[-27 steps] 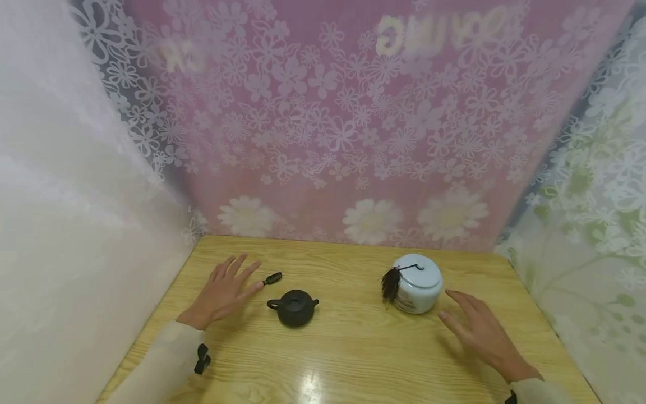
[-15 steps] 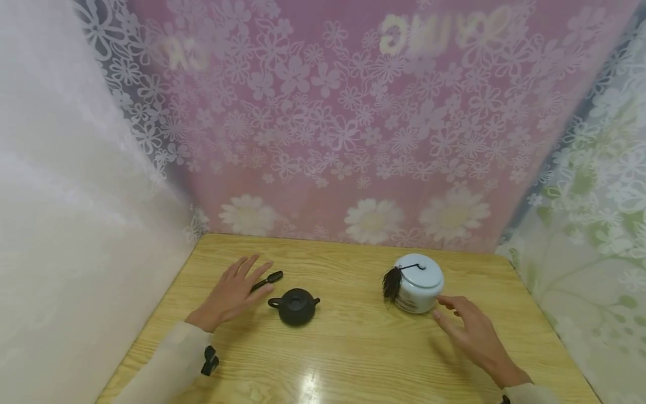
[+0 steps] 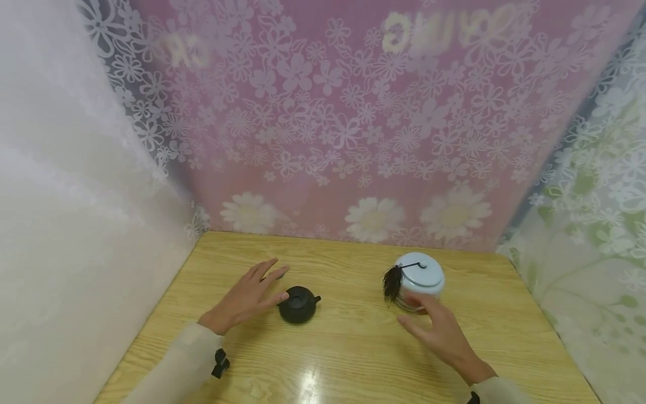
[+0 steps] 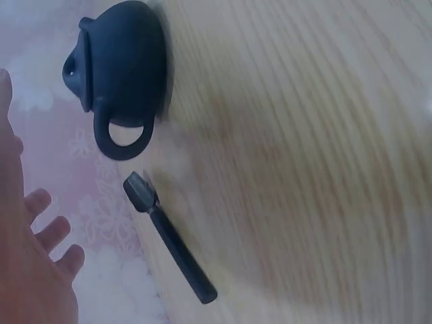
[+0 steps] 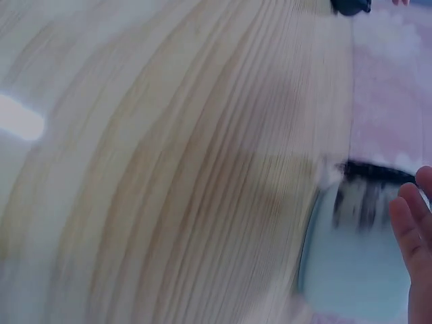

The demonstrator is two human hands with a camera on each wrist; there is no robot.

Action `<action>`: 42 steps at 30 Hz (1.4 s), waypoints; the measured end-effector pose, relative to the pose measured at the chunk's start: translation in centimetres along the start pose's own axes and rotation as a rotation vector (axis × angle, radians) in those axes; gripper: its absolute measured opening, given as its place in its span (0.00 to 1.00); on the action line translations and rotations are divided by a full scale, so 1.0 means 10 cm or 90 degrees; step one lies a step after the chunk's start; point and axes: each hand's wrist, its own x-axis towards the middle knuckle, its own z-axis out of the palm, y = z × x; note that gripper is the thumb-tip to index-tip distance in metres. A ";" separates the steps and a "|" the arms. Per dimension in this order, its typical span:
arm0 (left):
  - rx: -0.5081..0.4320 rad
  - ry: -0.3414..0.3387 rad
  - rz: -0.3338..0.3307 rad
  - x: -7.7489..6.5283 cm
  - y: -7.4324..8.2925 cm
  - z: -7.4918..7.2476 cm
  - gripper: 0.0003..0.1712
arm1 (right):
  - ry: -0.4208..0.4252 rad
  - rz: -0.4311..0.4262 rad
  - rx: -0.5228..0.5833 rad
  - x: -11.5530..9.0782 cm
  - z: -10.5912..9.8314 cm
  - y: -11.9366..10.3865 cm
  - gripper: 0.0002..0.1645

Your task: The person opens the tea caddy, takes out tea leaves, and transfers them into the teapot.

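A small black teapot (image 3: 298,308) sits on the wooden table, lid on. My left hand (image 3: 244,300) hovers at its left with fingers spread, the thumb overlapping the handle side in the head view. Under that hand lies a dark tea scoop (image 4: 177,253), almost wholly hidden in the head view but plain in the left wrist view, close to the teapot's handle. A pale blue-white lidded jar (image 3: 424,275) with a dark tassel (image 3: 392,285) stands at the right. In front of it is my right hand (image 3: 444,336), its loosely bent fingers overlapping the jar's lower front and holding nothing.
The wooden table (image 3: 348,359) reaches back to a pink flowered curtain (image 3: 323,140). A whitish sheet (image 3: 91,224) hangs along the left side, and a pale floral one (image 3: 600,241) along the right.
My left hand has moved right, over the scoop and up to the teapot. My right hand has moved left from the jar's right side to its front. The teapot and jar have stayed put.
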 end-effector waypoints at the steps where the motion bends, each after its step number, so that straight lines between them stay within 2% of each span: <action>1: -0.003 -0.004 0.004 0.00 0.01 0.01 0.42 | -0.005 0.000 0.011 0.03 0.04 -0.03 0.32; 7: -0.047 -0.027 0.013 0.01 0.06 0.11 0.42 | -0.047 0.012 0.093 0.19 0.25 -0.16 0.38; 11: -0.098 -0.037 0.026 0.01 0.11 0.14 0.42 | -0.059 0.012 0.113 0.29 0.40 -0.24 0.39; 15: -0.109 -0.042 0.038 0.02 0.15 0.20 0.41 | -0.071 0.025 0.134 0.39 0.53 -0.31 0.41; 21: -0.102 -0.026 0.054 0.06 0.14 0.30 0.39 | -0.110 0.059 0.185 0.52 0.74 -0.41 0.45; 30: -0.095 0.010 0.074 0.07 0.10 0.44 0.36 | -0.157 0.072 0.239 0.69 1.09 -0.57 0.48; 36: -0.092 0.003 0.090 0.09 0.10 0.48 0.33 | -0.176 0.037 0.253 0.76 1.30 -0.62 0.49; 42: -0.075 0.025 0.125 0.11 0.10 0.51 0.30 | -0.198 0.014 0.251 0.81 1.44 -0.65 0.52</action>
